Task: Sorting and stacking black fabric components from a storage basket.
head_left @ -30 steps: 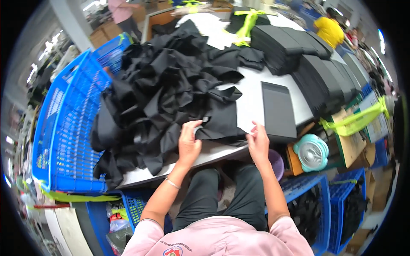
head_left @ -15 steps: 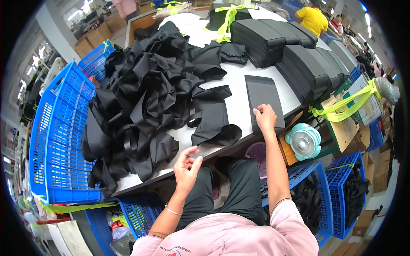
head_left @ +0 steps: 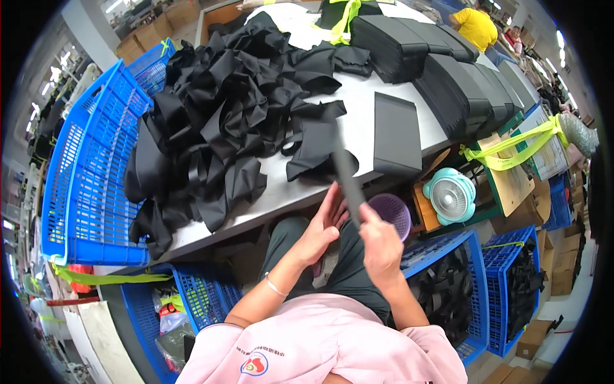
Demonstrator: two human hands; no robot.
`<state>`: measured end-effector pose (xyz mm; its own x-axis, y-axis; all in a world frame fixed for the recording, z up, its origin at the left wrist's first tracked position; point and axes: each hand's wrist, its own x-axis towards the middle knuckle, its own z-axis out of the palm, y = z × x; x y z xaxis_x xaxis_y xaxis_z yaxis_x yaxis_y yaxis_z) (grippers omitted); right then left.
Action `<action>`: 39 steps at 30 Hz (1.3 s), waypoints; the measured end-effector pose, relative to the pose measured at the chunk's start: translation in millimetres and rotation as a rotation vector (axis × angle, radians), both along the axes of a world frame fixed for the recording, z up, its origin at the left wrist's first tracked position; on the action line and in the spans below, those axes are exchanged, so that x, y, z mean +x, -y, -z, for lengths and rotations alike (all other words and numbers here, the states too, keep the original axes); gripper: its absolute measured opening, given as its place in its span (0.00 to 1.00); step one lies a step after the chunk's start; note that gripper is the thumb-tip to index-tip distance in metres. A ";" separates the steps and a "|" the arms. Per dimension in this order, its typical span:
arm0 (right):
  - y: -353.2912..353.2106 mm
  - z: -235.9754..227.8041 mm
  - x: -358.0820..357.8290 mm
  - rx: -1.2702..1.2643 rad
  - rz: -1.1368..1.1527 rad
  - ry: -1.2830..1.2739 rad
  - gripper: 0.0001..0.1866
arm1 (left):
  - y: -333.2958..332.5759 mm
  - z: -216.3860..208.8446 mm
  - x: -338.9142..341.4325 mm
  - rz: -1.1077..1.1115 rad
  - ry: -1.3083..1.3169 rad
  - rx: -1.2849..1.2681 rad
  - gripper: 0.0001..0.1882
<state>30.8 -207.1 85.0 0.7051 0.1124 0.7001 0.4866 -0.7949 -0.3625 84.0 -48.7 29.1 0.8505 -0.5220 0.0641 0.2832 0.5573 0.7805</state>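
Observation:
My right hand (head_left: pixel 382 251) grips the near end of a flat, dark folded fabric piece (head_left: pixel 346 168), held on edge above the table's front edge and smeared by motion. My left hand (head_left: pixel 318 232) is beside its lower part, fingers stretched out and palm turned toward it; whether they touch, I cannot tell. Another flat black folded fabric piece (head_left: pixel 396 133) lies on the white table (head_left: pixel 357 115), beyond my right hand. To its left spreads a large loose heap of black fabric pieces (head_left: pixel 217 121), some with strap-like loops.
Neat stacks of black folded pieces (head_left: pixel 451 89) stand at the back right. Blue crates (head_left: pixel 96 185) flank the table's left side; another blue crate (head_left: pixel 473 256) with black fabric sits right. A teal fan (head_left: pixel 449 196) and a purple basket (head_left: pixel 391 214) are near the front edge.
My right hand has left the table and come back toward me with a folded fabric piece. My left hand has moved right to meet it, its fingers now straighter.

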 end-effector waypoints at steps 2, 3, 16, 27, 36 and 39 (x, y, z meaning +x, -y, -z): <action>-11.8 2.0 -24.7 0.142 -0.181 -0.121 0.05 | -9.3 12.9 0.9 0.133 -0.113 0.015 0.68; -16.4 8.3 -32.8 0.245 -0.229 -0.186 0.03 | -9.9 17.6 -3.2 0.080 -0.063 -0.031 0.65; -40.5 21.6 -60.8 0.382 0.169 -0.409 0.20 | -28.3 -7.5 -43.2 -0.141 -0.413 -0.055 0.22; 5.9 58.6 -63.5 1.270 -0.122 -0.900 0.23 | -34.4 31.8 -0.7 -0.615 0.084 0.639 0.26; 15.5 52.2 -44.8 1.213 -0.178 -1.014 0.23 | -36.8 48.4 107.6 -1.163 0.356 0.837 0.10; 19.0 50.5 -35.9 1.226 -0.226 -0.991 0.22 | -45.1 54.0 114.5 -1.147 0.312 0.911 0.07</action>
